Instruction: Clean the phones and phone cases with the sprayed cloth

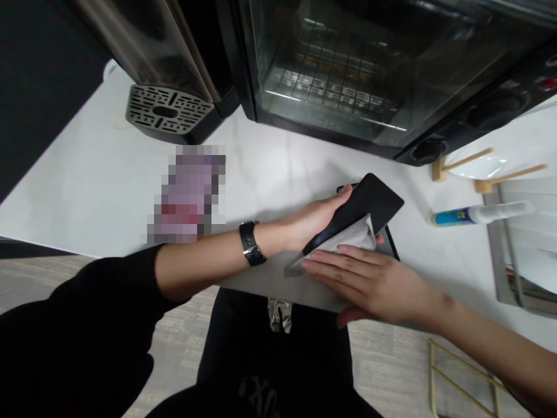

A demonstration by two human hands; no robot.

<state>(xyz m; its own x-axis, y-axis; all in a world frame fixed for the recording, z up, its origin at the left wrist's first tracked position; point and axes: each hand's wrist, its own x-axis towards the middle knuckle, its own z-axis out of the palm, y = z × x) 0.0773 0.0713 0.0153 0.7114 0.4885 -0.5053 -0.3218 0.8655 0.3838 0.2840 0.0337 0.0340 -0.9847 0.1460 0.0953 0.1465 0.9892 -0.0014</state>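
My left hand (319, 223), with a black watch (251, 242) on its wrist, grips a flat black rectangular object (369, 200) with rounded corners; its exact kind does not show. The object is tilted above the counter. A thin white wipe (348, 235) lies across its lower side. My right hand (361, 281) presses the wipe against the object with fingers stretched and close together, thumb apart. Below the object, a second flat thing with a dark edge (391, 242) shows partly on the counter; most of it is hidden.
A glass-fronted oven (331, 87) stands behind my hands, beside a machine with a slotted drip tray (169, 110). A blurred-out purple item (187, 197) lies left on the white counter (108, 174). To the right are a blue-and-white tube (461, 216), wooden pegs (461, 165) and a sink edge (496, 255).
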